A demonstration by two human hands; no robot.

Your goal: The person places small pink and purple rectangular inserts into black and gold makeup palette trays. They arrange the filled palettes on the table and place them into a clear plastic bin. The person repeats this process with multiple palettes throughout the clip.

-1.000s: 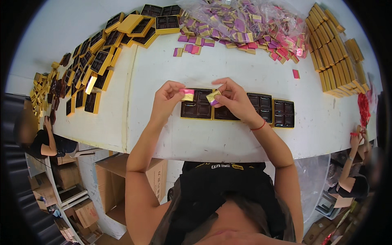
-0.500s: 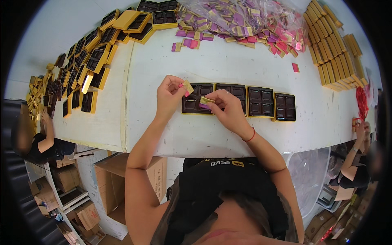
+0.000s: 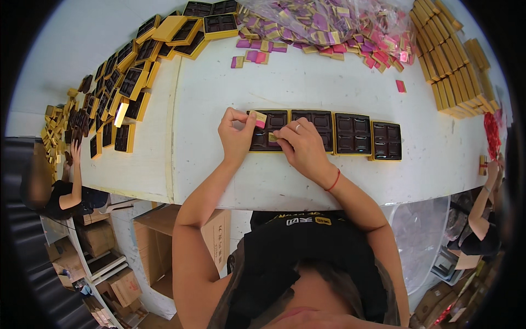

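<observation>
Several gold boxes with dark brown four-compartment trays form a row in front of me. Over the upper-left compartment of the leftmost box (image 3: pixel 278 118), my left hand (image 3: pixel 236 134) pinches a small pink-and-gold wrapped square (image 3: pixel 259 119). My right hand (image 3: pixel 304 147) has its fingertips on a gold-and-purple wrapped square (image 3: pixel 272 137), low at the right part of that same tray. Its fingers partly hide the square and the compartment beneath. Behind my right hand the second box (image 3: pixel 312 118) is partly covered. To the right, the third box (image 3: pixel 352 133) and fourth box (image 3: pixel 387 141) have bare trays.
At the far side lies a heap of wrapped squares (image 3: pixel 329 33) under clear plastic; one pink square (image 3: pixel 401 86) lies apart. Stacked gold boxes (image 3: pixel 457 71) stand right, tray-filled boxes (image 3: pixel 134 82) pile left. Co-workers' hands (image 3: pixel 75 153) show at both sides. An open carton (image 3: pixel 181 241) stands below the table.
My right hand has lowered its gold-and-purple square into the leftmost tray. My left hand has shifted slightly right with its pink-and-gold square, now over the tray. The view has shifted a little.
</observation>
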